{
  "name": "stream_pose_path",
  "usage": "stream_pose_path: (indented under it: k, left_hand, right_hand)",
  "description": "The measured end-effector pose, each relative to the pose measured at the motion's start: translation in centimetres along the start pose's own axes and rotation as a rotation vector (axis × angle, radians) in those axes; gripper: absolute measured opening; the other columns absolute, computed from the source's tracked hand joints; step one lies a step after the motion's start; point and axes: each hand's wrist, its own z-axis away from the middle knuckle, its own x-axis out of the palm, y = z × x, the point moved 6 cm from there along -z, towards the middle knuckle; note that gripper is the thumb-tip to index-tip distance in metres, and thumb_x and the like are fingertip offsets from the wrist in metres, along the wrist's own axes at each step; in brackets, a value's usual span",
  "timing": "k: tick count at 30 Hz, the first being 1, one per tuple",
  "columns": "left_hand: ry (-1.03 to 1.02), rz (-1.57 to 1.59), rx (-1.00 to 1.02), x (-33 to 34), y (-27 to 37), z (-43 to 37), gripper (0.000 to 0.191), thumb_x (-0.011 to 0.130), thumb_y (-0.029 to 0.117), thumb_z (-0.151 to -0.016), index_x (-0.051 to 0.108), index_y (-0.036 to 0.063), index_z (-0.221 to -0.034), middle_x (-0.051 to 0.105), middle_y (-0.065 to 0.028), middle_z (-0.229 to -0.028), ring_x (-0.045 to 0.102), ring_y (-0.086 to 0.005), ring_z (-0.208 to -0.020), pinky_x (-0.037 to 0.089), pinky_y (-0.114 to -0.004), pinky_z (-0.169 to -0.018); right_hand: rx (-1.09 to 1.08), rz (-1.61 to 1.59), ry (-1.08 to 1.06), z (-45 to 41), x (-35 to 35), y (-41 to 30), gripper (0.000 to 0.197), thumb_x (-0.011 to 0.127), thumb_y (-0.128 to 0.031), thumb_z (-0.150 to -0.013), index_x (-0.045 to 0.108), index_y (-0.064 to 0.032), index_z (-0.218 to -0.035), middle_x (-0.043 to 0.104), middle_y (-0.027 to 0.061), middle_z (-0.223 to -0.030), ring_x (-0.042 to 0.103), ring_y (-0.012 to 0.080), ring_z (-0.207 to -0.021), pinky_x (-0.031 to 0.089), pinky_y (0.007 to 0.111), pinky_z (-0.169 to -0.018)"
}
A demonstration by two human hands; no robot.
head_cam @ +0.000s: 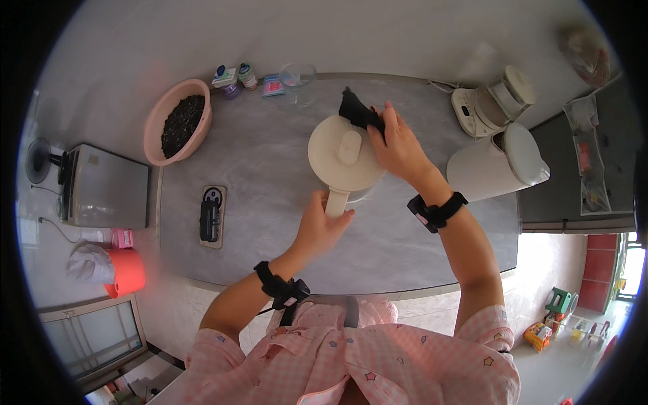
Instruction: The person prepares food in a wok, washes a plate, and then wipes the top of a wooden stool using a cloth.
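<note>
In the middle of the grey countertop (263, 167) stands a lidded jug (329, 157) with a cream lid and a cream handle pointing toward me. My left hand (321, 225) is around that handle, thumb on its right side. A bunched black cloth (357, 109) is pinched in my right hand (400, 144), over the far right edge of the lid. Part of the cloth lies against the lid's rim. Most of the jug's body is hidden beneath the lid.
At the right stand a white electric kettle (481, 167) and a glass-bodied appliance (491, 104). A pink basin (152, 134) of dark pieces sits at the far left. Along the wall are small bottles (248, 76), a packet (274, 85) and a clear container (298, 81). A phone (212, 217) lies at left.
</note>
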Motion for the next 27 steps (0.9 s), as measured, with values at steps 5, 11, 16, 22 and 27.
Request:
stream_pose_path:
  k: [5, 11, 16, 22, 27]
  left_hand:
    - [0.265, 0.036, 0.242, -1.8, 3.6, 2.2, 0.062, 0.065, 0.015, -0.082, 0.030, 0.0020, -0.132, 0.064, -0.0139, -0.089, 0.064, -0.0184, -0.075, 0.050, -0.030, -0.065]
    - [0.175, -0.336, 0.307, -1.8, 4.9, 1.9, 0.080, 0.070, 0.021, -0.078, 0.020, 0.0048, -0.140, 0.061, -0.0260, -0.101, 0.062, -0.0388, -0.090, 0.053, -0.038, -0.071]
    - [0.214, -0.348, 0.382, -1.8, 4.8, 1.6, 0.085, 0.071, 0.026, -0.076, 0.019, 0.0053, -0.140, 0.064, -0.0224, -0.093, 0.063, -0.0377, -0.081, 0.052, -0.039, -0.063]
    - [0.132, -0.404, 0.320, -1.9, 4.9, 1.5, 0.095, 0.075, 0.024, -0.071, 0.013, 0.0085, -0.141, 0.065, -0.0207, -0.089, 0.064, -0.0372, -0.073, 0.051, -0.039, -0.060]
    - [0.176, -0.397, 0.291, -1.4, 4.4, 1.8, 0.102, 0.078, 0.019, -0.066, 0.009, 0.0086, -0.141, 0.064, -0.0216, -0.089, 0.063, -0.0377, -0.078, 0.051, -0.040, -0.065]
  right_hand:
    - [0.017, -0.205, -0.108, 1.1, -0.4, -0.3, 0.045, 0.049, -0.004, -0.077, 0.046, -0.0034, -0.122, 0.049, 0.0201, -0.126, 0.054, 0.0412, -0.102, 0.046, 0.040, -0.087]
    - [-0.047, 0.130, -0.095, 3.4, 0.3, -2.8, 0.050, 0.051, -0.001, -0.072, 0.052, -0.0027, -0.122, 0.045, 0.0161, -0.132, 0.042, 0.0371, -0.120, 0.039, 0.048, -0.095]
    - [-0.140, 0.344, 0.036, 6.4, 1.0, -5.2, 0.048, 0.054, -0.003, -0.069, 0.053, 0.0020, -0.117, 0.046, 0.0143, -0.131, 0.029, 0.0322, -0.131, 0.026, 0.060, -0.100]
    - [-0.139, 0.044, -0.044, 10.3, 1.3, -7.4, 0.048, 0.053, 0.002, -0.067, 0.052, 0.0028, -0.115, 0.045, 0.0176, -0.130, 0.032, 0.0388, -0.127, 0.032, 0.060, -0.096]
    - [-0.031, -0.235, -0.106, 13.9, -2.4, -6.6, 0.045, 0.049, 0.010, -0.067, 0.052, 0.0029, -0.112, 0.056, 0.0209, -0.113, 0.049, 0.0388, -0.114, 0.042, 0.037, -0.094]
